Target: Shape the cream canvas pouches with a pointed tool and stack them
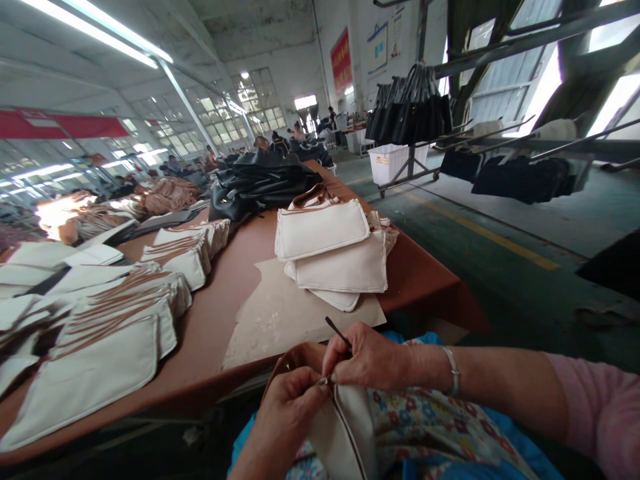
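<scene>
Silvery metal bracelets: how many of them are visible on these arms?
1. The silvery metal bracelet is around the right wrist. The left forearm is mostly out of view, so another may be hidden.

Dim hall, tube-light (95,30) glare, stretched blurry edges

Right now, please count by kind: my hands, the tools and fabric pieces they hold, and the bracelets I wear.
Hands, left hand and right hand: 2
Thin dark tool: 1
Cream piece: 1
Bracelet: 1
Total: 5
</scene>
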Motion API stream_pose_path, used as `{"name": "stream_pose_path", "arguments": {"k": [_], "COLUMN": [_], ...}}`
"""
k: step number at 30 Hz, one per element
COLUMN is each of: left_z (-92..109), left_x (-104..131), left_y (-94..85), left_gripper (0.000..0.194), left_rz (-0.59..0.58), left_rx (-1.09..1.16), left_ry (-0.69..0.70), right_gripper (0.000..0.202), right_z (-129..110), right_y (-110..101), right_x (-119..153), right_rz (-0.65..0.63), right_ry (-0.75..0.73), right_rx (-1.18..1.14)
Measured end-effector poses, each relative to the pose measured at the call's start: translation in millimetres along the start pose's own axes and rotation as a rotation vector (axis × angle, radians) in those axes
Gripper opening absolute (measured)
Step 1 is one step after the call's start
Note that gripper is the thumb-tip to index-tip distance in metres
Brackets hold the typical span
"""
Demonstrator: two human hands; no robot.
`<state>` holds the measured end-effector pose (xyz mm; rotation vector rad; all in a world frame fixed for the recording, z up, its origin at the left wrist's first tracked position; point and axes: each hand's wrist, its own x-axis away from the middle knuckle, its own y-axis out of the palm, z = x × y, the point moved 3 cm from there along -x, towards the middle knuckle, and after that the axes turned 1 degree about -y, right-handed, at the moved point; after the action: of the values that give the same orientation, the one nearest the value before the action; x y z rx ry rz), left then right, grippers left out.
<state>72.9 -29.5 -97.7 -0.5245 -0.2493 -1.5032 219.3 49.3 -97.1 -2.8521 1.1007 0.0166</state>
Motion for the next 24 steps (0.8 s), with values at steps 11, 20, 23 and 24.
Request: {"name": "stream_pose_path", "arguments": {"k": [11,20,23,24], "left_z": [-0.5,0.0,2.1,3.2], "left_x": [10.3,16.5,18.9,19.7], "left_y": [8.5,9.5,2.6,0.4], "left_gripper": [0.031,0.042,0.044,0.044], "left_rz": [-0.026,-0.052,-0.041,-0.043], "left_rx": [0.345,0.345,0.223,0.178], "left_ry": [-0.045,-0.020,0.025,0.039], "right_gripper": [0.017,0.017,0.027,0.030], "right_z": [-0.2,0.0,-7.1,-9.0], "right_y": [-5.8,-7.1,-14.7,-18.0], "right_x": [21.1,34.6,33.6,31.5], "right_rz": [-0.063,-0.035,-0.011,0.012], "right_ry": [-0.919,-1.006,-0.688,-0.544], "right_rx": [0.745,0.848,0.449,0.324]}}
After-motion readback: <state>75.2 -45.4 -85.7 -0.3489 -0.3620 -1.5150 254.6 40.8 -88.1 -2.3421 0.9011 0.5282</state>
